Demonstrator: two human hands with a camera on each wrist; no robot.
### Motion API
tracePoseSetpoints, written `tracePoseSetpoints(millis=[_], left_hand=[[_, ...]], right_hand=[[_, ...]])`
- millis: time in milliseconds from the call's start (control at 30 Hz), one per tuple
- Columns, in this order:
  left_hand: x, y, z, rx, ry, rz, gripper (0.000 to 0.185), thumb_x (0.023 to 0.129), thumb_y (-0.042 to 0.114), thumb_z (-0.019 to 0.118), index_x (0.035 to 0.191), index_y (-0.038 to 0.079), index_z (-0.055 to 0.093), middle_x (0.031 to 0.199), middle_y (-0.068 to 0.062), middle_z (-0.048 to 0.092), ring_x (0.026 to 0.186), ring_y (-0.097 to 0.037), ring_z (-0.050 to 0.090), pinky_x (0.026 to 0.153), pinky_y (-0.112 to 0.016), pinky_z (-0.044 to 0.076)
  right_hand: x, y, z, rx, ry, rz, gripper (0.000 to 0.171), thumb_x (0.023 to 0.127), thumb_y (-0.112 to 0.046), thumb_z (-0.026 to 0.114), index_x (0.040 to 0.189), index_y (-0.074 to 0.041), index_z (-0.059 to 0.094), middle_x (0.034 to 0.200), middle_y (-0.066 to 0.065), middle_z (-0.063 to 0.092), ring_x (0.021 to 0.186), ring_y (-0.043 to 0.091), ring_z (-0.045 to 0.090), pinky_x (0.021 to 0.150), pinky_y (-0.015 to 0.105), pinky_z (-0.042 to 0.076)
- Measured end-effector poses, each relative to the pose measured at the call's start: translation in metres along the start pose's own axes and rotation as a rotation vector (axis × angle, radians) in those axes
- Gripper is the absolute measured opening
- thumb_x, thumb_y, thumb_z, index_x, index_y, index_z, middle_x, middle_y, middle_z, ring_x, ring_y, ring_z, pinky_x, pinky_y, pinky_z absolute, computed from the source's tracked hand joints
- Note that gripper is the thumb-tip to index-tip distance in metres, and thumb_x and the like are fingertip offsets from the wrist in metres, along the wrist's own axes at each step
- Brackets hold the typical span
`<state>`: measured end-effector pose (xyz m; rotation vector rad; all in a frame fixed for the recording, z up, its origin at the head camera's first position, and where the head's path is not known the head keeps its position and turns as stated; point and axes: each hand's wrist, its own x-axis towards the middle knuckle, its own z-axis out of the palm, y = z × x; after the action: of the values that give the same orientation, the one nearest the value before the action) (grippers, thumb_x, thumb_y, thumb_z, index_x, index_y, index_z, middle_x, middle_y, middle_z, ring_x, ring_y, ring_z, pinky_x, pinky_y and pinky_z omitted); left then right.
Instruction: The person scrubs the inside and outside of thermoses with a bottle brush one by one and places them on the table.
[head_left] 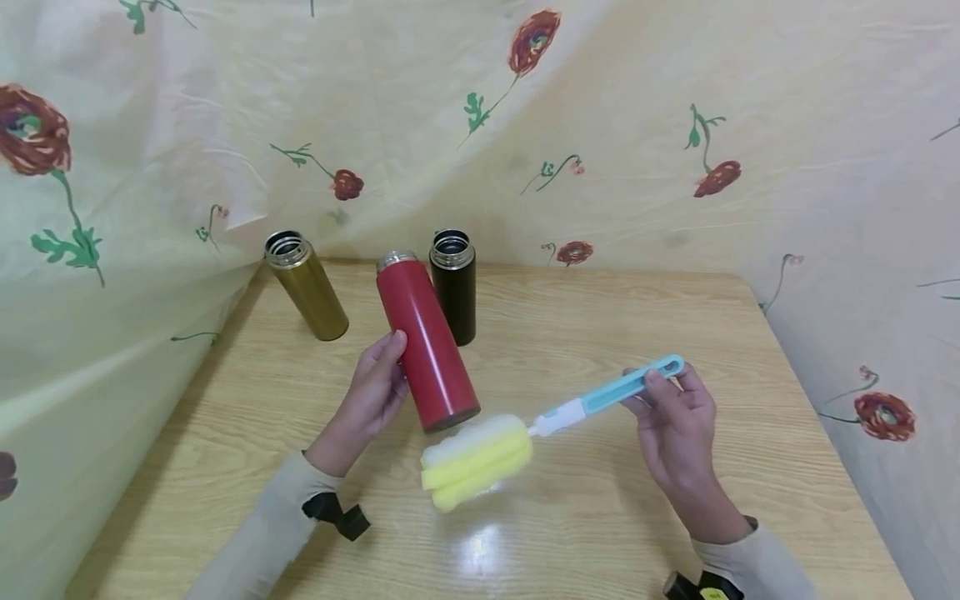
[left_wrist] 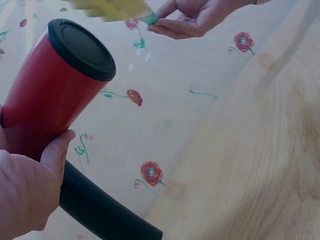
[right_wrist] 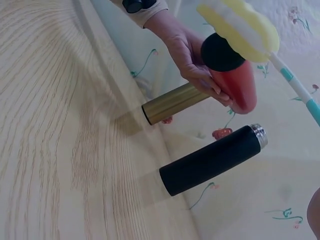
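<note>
A red thermos bottle (head_left: 427, 342) is held off the table in my left hand (head_left: 373, 387), its metal neck tilted up and away, its black base toward me. My right hand (head_left: 678, 425) pinches the blue and white handle of a bottle brush (head_left: 480, 458) near its looped end. The brush's yellow and white sponge head hangs in the air just below the thermos base in the head view; it is outside the bottle. In the left wrist view, the black base (left_wrist: 82, 47) of the thermos faces the camera. Whether sponge and base touch, I cannot tell.
A gold thermos (head_left: 309, 287) without a lid stands at the table's back left. Behind the red one stands a black thermos (head_left: 454, 292), also lidless. The wooden table (head_left: 600, 517) meets a flowered cloth (head_left: 420, 108) at the back and sides.
</note>
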<state>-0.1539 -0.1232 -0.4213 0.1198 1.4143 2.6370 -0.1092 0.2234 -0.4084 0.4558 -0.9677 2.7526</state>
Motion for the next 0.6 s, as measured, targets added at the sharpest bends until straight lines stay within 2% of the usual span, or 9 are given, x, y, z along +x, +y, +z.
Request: tracePoseSetpoints(millis=[100,300,433,533,600], left_hand=[[-0.001,0.002,-0.001,-0.020,0.020,-0.008,0.038,0.105,0.032,0.056,0.132,0.004,0.054,0.115,-0.004,0.070,0.104,-0.015,0.071,0.091,-0.030,0.059],[0.000,0.002,-0.002,-0.034,0.010,-0.005,0.035,0.106,0.032,0.054,0.130,0.006,0.056,0.115,-0.004,0.069,0.105,-0.014,0.071,0.091,-0.030,0.058],[0.000,0.002,0.000,-0.068,0.025,-0.002,0.032,0.105,0.034,0.058,0.124,0.008,0.061,0.110,-0.004,0.071,0.099,-0.014,0.072,0.087,-0.028,0.060],[0.000,0.003,0.001,-0.092,0.038,-0.002,0.031,0.103,0.034,0.061,0.121,0.009,0.063,0.108,-0.004,0.072,0.097,-0.014,0.073,0.085,-0.027,0.060],[0.000,0.003,0.001,-0.096,0.039,-0.001,0.030,0.103,0.034,0.062,0.120,0.009,0.064,0.107,-0.004,0.072,0.097,-0.014,0.073,0.085,-0.027,0.060]], right_hand=[[0.000,0.003,0.001,0.015,-0.014,-0.008,0.025,0.100,0.019,0.037,0.108,0.010,0.060,0.099,0.023,0.074,0.096,0.033,0.075,0.085,0.042,0.060],[0.001,0.008,0.001,0.027,0.003,-0.016,0.025,0.100,0.019,0.038,0.108,0.010,0.059,0.099,0.025,0.074,0.097,0.034,0.075,0.087,0.045,0.059],[0.000,0.010,0.000,-0.044,0.053,0.003,0.022,0.100,0.018,0.042,0.105,0.007,0.061,0.096,0.021,0.075,0.094,0.030,0.076,0.086,0.043,0.059],[-0.001,0.012,-0.001,-0.170,0.104,0.022,0.020,0.100,0.015,0.047,0.101,0.002,0.062,0.093,0.015,0.077,0.090,0.025,0.077,0.083,0.040,0.060],[-0.002,0.014,-0.002,-0.203,0.118,0.034,0.021,0.100,0.015,0.046,0.100,0.001,0.062,0.092,0.014,0.077,0.088,0.024,0.077,0.082,0.040,0.060]])
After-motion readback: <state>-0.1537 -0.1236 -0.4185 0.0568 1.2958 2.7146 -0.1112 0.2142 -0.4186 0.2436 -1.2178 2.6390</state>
